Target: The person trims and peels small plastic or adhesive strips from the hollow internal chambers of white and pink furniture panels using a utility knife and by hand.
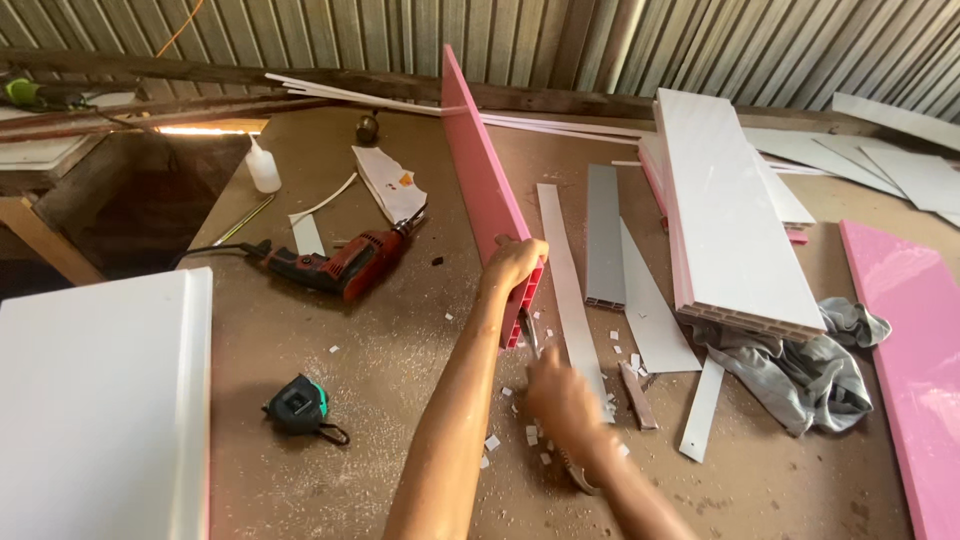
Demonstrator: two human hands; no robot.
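We see a brown counter (300,330), dusty, covered in offcuts and white chips, under a corrugated metal wall (700,40). Largest on it: a white panel (100,400) at the near left edge, a stack of white hollow panels (730,220) at the right, and a pink panel lying flat (900,340) at the far right.

The thing in hand is a pink panel (475,170), long and narrow, standing on its long edge and running from mid-counter back toward the wall. Its near end shows red-pink hollow cells. The left hand (515,262) sits on top of that near end, grip closed over the upper edge. The right hand (560,400) is just below and in front of the end, fingers curled around a slim tool (528,332); it looks like a knife blade touching the end face, but the hand is motion-blurred so we cannot be sure.

Beside the pink panel to the right lie a white strip (570,290) and a grey strip (603,235), flat. A crumpled grey cloth (800,375) lies under the near end of the white stack. Left of the panel: a red power drill (345,265) with black cord, a black tape measure (298,405) nearer us, and a small white squeeze bottle (263,168) further back.
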